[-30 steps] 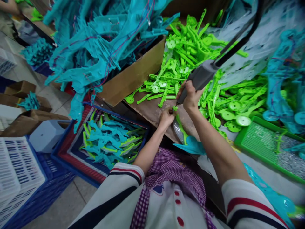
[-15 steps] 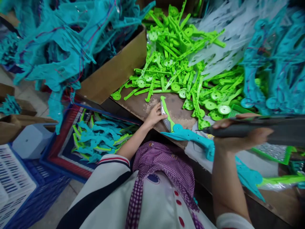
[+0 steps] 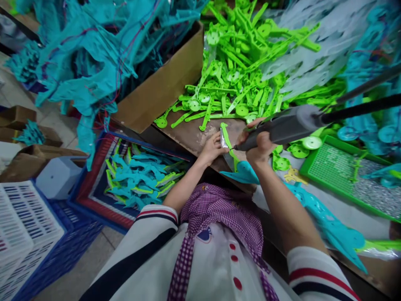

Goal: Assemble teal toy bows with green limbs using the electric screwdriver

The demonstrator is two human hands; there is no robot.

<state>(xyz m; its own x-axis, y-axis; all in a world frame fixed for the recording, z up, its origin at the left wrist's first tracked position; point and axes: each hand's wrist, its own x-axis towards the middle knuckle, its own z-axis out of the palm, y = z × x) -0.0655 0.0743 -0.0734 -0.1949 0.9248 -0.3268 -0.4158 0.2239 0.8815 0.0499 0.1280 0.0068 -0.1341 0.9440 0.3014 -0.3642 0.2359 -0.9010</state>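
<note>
My left hand is closed on a bright green plastic arm with a silvery-grey strip along its edge. The lower end of this arm meets a teal plastic part, partly covered by my right forearm. My right hand is wrapped round a dark grey electric screwdriver, held nearly level. Its bit points left and is at the green arm, close to my left fingertips. Whether the bit sits on a screw is too small to tell.
Behind my hands lies a heap of green plastic arms. To the right stands a green tray of small screws, before a longer teal piece. A cardboard box overflows with teal parts. A blue-rimmed crate holds teal-and-green pieces.
My right hand has brought the screwdriver left and up, from over the teal part to the green arm. My left hand keeps its hold. The whole view has shifted slightly.
</note>
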